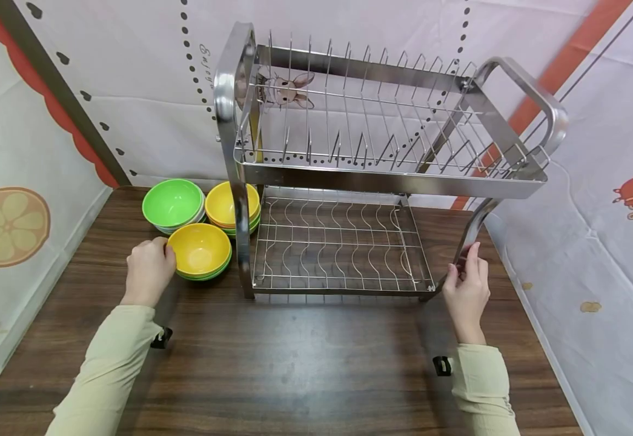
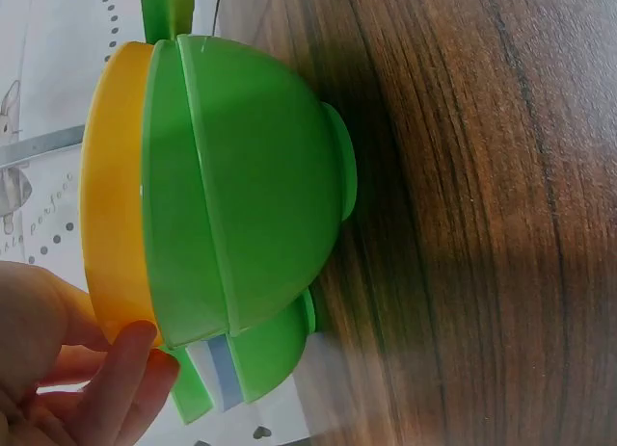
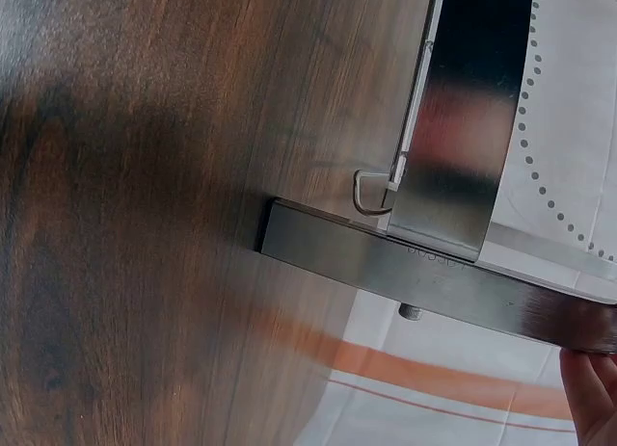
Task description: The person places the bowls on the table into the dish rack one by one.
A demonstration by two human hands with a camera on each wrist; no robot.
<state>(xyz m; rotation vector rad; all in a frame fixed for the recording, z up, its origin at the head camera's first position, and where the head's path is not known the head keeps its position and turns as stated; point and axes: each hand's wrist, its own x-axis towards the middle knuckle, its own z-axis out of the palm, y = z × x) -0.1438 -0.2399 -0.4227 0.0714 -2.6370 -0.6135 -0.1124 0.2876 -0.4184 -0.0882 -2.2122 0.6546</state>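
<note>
The left hand (image 1: 149,269) pinches the rim of a yellow bowl (image 1: 198,247), stacked on green bowls (image 2: 265,186) just to its right. The right hand (image 1: 467,295) grips the dish rack (image 1: 349,178), which stands between the hands

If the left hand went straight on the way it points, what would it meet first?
The front yellow bowl: the left hand touches its rim. Beyond that, probably the top green bowl, though depth is unclear.
</note>
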